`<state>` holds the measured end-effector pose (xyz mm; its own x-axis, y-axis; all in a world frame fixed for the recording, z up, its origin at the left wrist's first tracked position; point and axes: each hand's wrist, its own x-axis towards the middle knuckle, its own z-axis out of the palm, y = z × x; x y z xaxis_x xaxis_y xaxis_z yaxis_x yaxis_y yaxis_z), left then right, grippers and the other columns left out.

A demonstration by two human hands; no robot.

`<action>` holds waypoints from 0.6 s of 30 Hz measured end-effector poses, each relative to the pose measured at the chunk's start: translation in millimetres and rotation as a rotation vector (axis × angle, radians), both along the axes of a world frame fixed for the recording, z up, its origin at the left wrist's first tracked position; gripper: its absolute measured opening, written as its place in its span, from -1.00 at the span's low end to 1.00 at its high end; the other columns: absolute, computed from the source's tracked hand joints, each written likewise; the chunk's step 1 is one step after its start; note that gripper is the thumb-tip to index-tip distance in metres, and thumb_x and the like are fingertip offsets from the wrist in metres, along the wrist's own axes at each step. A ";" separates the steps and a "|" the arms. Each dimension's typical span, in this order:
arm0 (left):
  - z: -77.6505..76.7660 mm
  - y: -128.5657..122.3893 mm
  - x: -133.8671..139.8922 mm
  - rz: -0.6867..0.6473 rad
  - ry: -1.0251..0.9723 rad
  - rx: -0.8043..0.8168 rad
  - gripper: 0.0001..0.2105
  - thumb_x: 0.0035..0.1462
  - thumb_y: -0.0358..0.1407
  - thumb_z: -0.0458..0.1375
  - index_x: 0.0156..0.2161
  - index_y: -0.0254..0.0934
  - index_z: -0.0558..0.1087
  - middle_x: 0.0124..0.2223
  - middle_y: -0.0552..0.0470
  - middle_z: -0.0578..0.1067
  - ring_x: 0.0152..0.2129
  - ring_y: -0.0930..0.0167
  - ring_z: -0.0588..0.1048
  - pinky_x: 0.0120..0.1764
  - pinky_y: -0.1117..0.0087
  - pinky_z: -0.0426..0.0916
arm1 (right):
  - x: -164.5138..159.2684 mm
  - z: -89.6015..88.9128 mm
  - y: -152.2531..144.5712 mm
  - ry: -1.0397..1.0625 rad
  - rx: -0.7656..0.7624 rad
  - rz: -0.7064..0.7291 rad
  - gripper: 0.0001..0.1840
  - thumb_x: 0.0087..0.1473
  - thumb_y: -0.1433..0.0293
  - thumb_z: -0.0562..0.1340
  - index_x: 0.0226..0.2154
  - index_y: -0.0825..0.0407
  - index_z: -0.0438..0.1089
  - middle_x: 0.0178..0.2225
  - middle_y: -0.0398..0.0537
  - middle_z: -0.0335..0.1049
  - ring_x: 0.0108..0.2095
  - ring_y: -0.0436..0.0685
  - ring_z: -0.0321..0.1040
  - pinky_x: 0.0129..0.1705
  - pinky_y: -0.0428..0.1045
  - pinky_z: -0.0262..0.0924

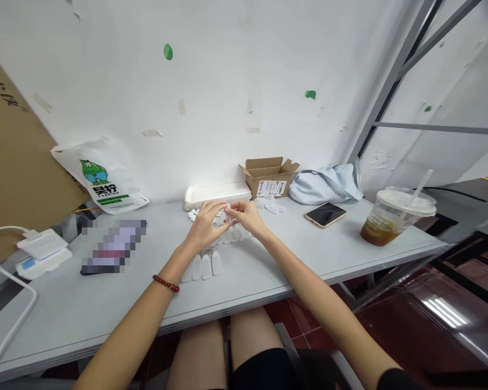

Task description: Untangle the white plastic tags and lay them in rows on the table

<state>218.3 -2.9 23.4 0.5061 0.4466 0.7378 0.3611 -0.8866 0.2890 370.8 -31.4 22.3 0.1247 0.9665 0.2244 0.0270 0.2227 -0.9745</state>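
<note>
My left hand (pixel 207 221) and my right hand (pixel 246 216) meet above the middle of the table. Their fingertips pinch a small whitish piece (pixel 227 209) between them; fingers cover most of it, so its kind is unclear. Below the hands, several translucent, rounded, tongue-shaped pieces (pixel 205 267) lie in a row near the front edge. More of these pale pieces (pixel 236 234) sit just under my right hand. Small white bits (pixel 193 215) are heaped beside my left fingers, partly hidden by them.
Behind the hands stand a stack of white trays (pixel 217 194) and an open cardboard box (pixel 268 187), with white pieces (pixel 271 205) before it. Rightward are a pale blue cloth bag (pixel 325 185), a phone (pixel 325 214) and a drink cup (pixel 392 219). A blurred-out device (pixel 114 246) and white charger (pixel 44 249) lie left.
</note>
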 end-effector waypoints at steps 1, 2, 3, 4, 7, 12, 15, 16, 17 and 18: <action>0.7 -0.7 0.2 -0.006 0.005 -0.010 -0.67 0.04 -0.24 0.24 -0.07 -0.27 0.44 -0.04 -0.12 0.51 -0.04 0.23 0.41 0.00 0.11 0.32 | 1.1 1.7 -0.8 -0.001 -0.021 0.021 -0.71 -0.13 0.26 0.37 -0.44 0.13 0.36 -0.55 -0.14 0.38 -0.49 0.00 0.35 -0.50 -0.08 0.35; 1.5 -1.5 0.2 -0.011 0.014 -0.022 -0.68 0.03 -0.24 0.24 -0.08 -0.27 0.45 -0.06 -0.11 0.52 -0.05 0.22 0.42 -0.01 0.11 0.32 | 2.6 3.6 -1.7 -0.006 -0.047 0.044 -0.72 -0.13 0.28 0.38 -0.46 0.12 0.35 -0.57 -0.15 0.37 -0.51 -0.01 0.34 -0.51 -0.09 0.35; 2.5 -2.5 -0.3 -0.013 0.026 -0.036 -0.68 0.02 -0.25 0.25 -0.09 -0.27 0.46 -0.07 -0.10 0.53 -0.07 0.22 0.42 -0.02 0.10 0.33 | 4.6 5.8 -2.7 -0.015 -0.074 0.072 -0.73 -0.13 0.29 0.39 -0.48 0.12 0.34 -0.58 -0.15 0.37 -0.53 -0.02 0.33 -0.51 -0.09 0.35; 3.6 -3.9 -1.1 -0.014 0.038 -0.052 -0.69 0.00 -0.25 0.26 -0.11 -0.27 0.46 -0.08 -0.10 0.54 -0.08 0.21 0.42 -0.03 0.10 0.33 | 7.3 8.3 -3.9 -0.026 -0.102 0.106 -0.74 -0.13 0.30 0.39 -0.50 0.12 0.34 -0.59 -0.15 0.37 -0.54 -0.03 0.33 -0.50 -0.10 0.35; 6.5 -10.8 -6.8 -0.017 0.078 -0.110 -0.70 -0.03 -0.23 0.27 -0.14 -0.24 0.48 -0.12 -0.06 0.55 -0.11 0.21 0.43 -0.08 0.13 0.36 | 18.2 16.9 -8.7 -0.092 -0.180 0.237 -0.74 -0.14 0.30 0.40 -0.52 0.15 0.39 -0.60 -0.12 0.41 -0.55 -0.04 0.35 -0.46 -0.11 0.34; 4.7 -30.3 -22.2 -0.079 0.154 -0.188 -0.66 -0.05 -0.19 0.30 -0.13 -0.22 0.49 -0.11 -0.05 0.55 -0.11 0.22 0.42 -0.07 0.14 0.36 | 35.5 28.6 -17.3 -0.260 -0.320 0.604 -0.66 -0.14 0.21 0.39 -0.48 0.19 0.46 -0.47 0.03 0.52 -0.47 0.04 0.47 -0.45 -0.12 0.31; -0.3 -43.5 -30.8 -0.128 0.204 -0.229 -0.65 -0.06 -0.20 0.31 -0.12 -0.22 0.49 -0.11 -0.05 0.55 -0.10 0.23 0.41 -0.06 0.15 0.36 | 37.6 30.0 -19.3 -0.330 -0.403 0.744 -0.63 -0.13 0.19 0.37 -0.43 0.20 0.47 -0.44 0.06 0.54 -0.48 0.05 0.48 -0.45 -0.12 0.29; -2.2 -47.7 -33.3 -0.142 0.216 -0.239 -0.65 -0.05 -0.20 0.30 -0.12 -0.22 0.49 -0.11 -0.05 0.55 -0.10 0.23 0.40 -0.06 0.15 0.36 | 37.0 29.8 -19.4 -0.356 -0.428 0.785 -0.63 -0.13 0.19 0.37 -0.42 0.20 0.47 -0.45 0.05 0.54 -0.49 0.05 0.48 -0.45 -0.11 0.28; -3.9 -51.8 -35.5 -0.152 0.227 -0.247 -0.66 -0.04 -0.21 0.30 -0.11 -0.22 0.48 -0.11 -0.06 0.55 -0.10 0.23 0.40 -0.07 0.15 0.37 | 35.9 29.4 -19.4 -0.383 -0.449 0.830 -0.62 -0.13 0.18 0.37 -0.41 0.20 0.46 -0.46 0.05 0.54 -0.49 0.06 0.48 -0.46 -0.11 0.28; -5.5 -55.6 -37.5 -0.160 0.238 -0.255 -0.66 -0.03 -0.21 0.29 -0.11 -0.22 0.48 -0.11 -0.06 0.55 -0.11 0.23 0.40 -0.08 0.16 0.37 | 34.6 29.0 -19.3 -0.410 -0.467 0.875 -0.62 -0.13 0.18 0.36 -0.41 0.20 0.46 -0.47 0.04 0.54 -0.49 0.06 0.48 -0.46 -0.11 0.27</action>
<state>180.8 -58.5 17.9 0.7281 0.5019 0.4669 0.3074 -0.8478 0.4321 405.4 -50.7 51.3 -0.6533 0.6848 -0.3231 0.3835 -0.0687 -0.9210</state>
